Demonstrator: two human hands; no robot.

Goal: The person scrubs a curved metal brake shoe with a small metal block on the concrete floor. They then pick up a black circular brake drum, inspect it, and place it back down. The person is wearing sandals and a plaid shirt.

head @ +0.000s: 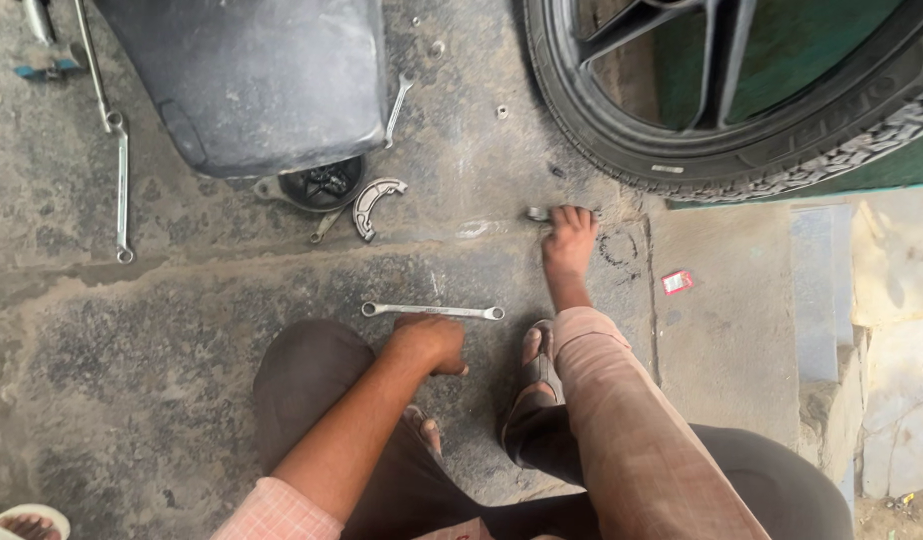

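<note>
- On the far left of the concrete floor (182,400) lies one long slim spanner (123,190), straight and grey, set nearly upright in the view, with a thin rod above it running to the top edge.
- One dark, dusty seat-shaped cover (252,80) fills the upper left; a second small spanner (398,108) leans against its right edge.
- Just under the cover sits one round black cup (322,185) with small parts in it, and beside that one curved brake shoe (374,205), grey metal with a worn lining.
- One bright ring spanner (432,311) lies flat and level in the middle of the floor, a ring at each end, clean and silvery.
- The left hand (432,343) rests just below that spanner, fingers curled into a loose fist, knuckles to the floor, gripping nothing I can see.
- The right hand (569,235) reaches further out, fingers bent down over a small metal piece (538,213) on the floor; only its shiny end shows.
- One black tyre (682,160) with a dark spoked wheel stands just beyond that hand.
- One small red wrapper (677,282) lies to the right.
</note>
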